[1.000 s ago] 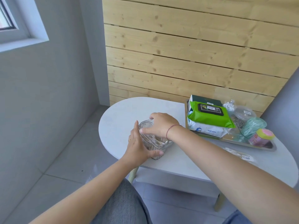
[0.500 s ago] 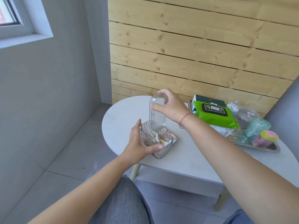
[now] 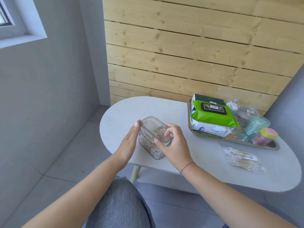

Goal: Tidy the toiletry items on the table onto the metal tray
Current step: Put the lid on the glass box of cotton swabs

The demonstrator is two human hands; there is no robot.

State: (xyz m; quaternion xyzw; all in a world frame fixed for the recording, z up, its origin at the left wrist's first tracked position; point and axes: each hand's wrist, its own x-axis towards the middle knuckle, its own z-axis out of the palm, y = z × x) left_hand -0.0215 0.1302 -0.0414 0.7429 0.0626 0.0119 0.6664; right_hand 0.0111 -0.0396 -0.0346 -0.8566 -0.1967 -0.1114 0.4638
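A clear ribbed plastic box (image 3: pixel 150 145) with cotton swabs inside stands near the table's front left edge. Its clear lid (image 3: pixel 153 125) lies on top, slightly tilted. My left hand (image 3: pixel 129 142) presses flat against the box's left side. My right hand (image 3: pixel 172 143) grips the lid's right rim from above. The metal tray (image 3: pixel 263 146) sits at the back right, holding a green wipes pack (image 3: pixel 213 116) on a white wipes pack, a glass jar, a teal container (image 3: pixel 257 125) and a pink jar (image 3: pixel 264 136). A flat bag of cotton swabs (image 3: pixel 241 157) lies on the table in front of the tray.
The white oval table (image 3: pixel 205 155) stands against a wooden slat wall (image 3: pixel 197 46). A grey wall and tiled floor are to the left. My grey-trousered knee (image 3: pixel 118 204) is below the table's front edge.
My right hand had lifted the lid off the box and held it upright; now the lid is back down on top of the box. The left hand stayed on the box's side.
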